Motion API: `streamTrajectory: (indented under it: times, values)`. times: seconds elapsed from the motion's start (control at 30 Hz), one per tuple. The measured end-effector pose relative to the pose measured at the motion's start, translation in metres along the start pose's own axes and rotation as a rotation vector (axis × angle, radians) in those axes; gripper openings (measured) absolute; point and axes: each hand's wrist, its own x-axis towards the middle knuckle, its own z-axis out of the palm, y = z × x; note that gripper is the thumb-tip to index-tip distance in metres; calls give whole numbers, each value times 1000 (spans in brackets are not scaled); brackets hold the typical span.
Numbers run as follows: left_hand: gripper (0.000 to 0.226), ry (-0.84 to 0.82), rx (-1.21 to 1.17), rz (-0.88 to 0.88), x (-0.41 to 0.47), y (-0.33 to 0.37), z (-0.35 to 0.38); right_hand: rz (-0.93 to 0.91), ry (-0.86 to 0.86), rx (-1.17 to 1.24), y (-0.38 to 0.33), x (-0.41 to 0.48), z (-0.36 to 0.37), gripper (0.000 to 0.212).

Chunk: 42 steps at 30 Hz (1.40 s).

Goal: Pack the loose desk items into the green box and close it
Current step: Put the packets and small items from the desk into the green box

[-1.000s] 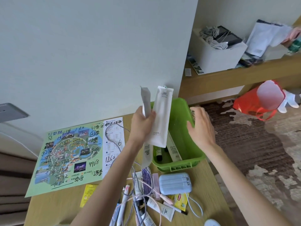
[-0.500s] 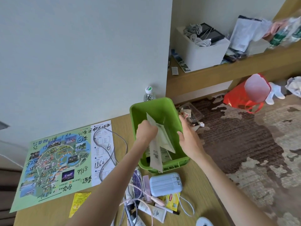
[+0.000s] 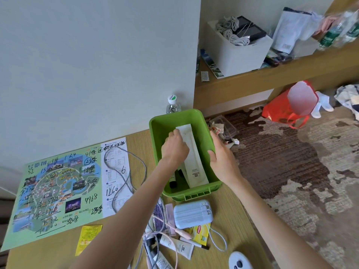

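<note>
The left hand's fingers (image 3: 173, 135) are curling down onto the far corner of a long white packet (image 3: 194, 162), pinching it there, while the rest of the left hand (image 3: 174, 147) is hovering over the middle of the green box (image 3: 155, 133). The packet is lying lengthwise inside the box, its far end under those fingertips and its near end leaning against the box's near wall. Just to the left of it, under the wrist, some dark tubes (image 3: 173, 182) are resting on the box floor. The right hand (image 3: 223, 160) is gripping the box's right rim, its thumb hooking over the edge into the box and its other fingers going down the outside, mostly out of sight. The box is sitting open at the far right corner of a wooden desk (image 3: 233, 210), close to the wall, with a water bottle (image 3: 172, 104) standing just behind it. Near the box's front wall a pale blue power bank (image 3: 192, 213) is lying among loose cables, a yellow tea bag (image 3: 200, 232) and a white tube (image 3: 178, 246). Further left, a grey cord (image 3: 124, 171) is trailing across a handwritten park map (image 3: 58, 187).
</note>
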Motion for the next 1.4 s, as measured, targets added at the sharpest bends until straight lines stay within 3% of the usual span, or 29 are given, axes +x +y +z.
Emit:
streamTrajectory:
  times: [0.13, 0.33, 0.5, 0.67, 0.77, 0.87, 0.97, 1.17, 1.4]
  values:
    - [31, 104, 92, 323, -19, -21, -11, 8, 35, -57, -1, 0, -2, 63]
    - [23, 150, -11, 469, -74, -62, -43, -3, 68, -229, -24, -10, -11, 56]
    - [17, 281, -124, 373, -138, -108, -48, -160, 123, -261, -55, -58, -11, 50]
    - [14, 134, -114, 131, -197, -167, -18, -414, 92, -82, -84, -140, 21, 32]
    - [15, 17, -88, 79, -234, -186, 6, -509, -54, -75, -82, -181, 47, 24]
    - [15, -6, -43, 99, -266, -188, 31, -377, -215, -97, -69, -204, 67, 17]
    - [21, -28, 48, 158, -284, -180, 50, -231, -333, -142, -58, -213, 81, 26]
    - [42, -69, 136, 344, -290, -166, 71, -237, -427, -186, -63, -208, 94, 30]
    - [32, -121, 342, 476, -276, -170, 80, -226, -434, -298, -69, -208, 96, 53]
